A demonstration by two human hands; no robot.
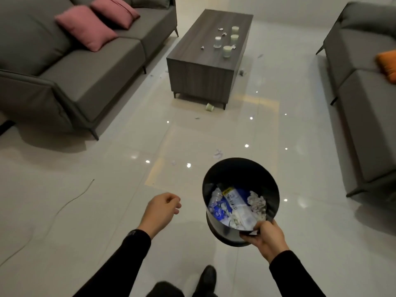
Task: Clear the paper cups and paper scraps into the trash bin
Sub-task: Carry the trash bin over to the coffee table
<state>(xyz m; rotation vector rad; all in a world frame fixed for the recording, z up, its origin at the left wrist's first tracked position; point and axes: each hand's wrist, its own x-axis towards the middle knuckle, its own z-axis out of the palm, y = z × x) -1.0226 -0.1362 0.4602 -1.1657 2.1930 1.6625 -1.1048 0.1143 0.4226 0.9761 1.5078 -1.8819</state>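
My right hand [264, 237] grips the near rim of a black trash bin [216, 181], held above the floor and tilted toward me, with crumpled paper and blue-and-white wrappers inside. My left hand [161, 209] hangs to the bin's left with fingers loosely curled and nothing in it. Ahead stands a dark wooden coffee table [192, 61] with several pale paper cups [226, 51] and small paper scraps [202, 47] on top. One cup [209, 107] lies tipped on the floor by the table's near leg. A paper scrap [218, 154] lies on the tiles just beyond the bin.
A grey sofa [64, 78] with two pink cushions lines the left side. Another grey sofa [364, 116] with an orange cushion lines the right. A thin cable [64, 204] trails over the glossy tiles at left. Small scraps dot the floor around the table.
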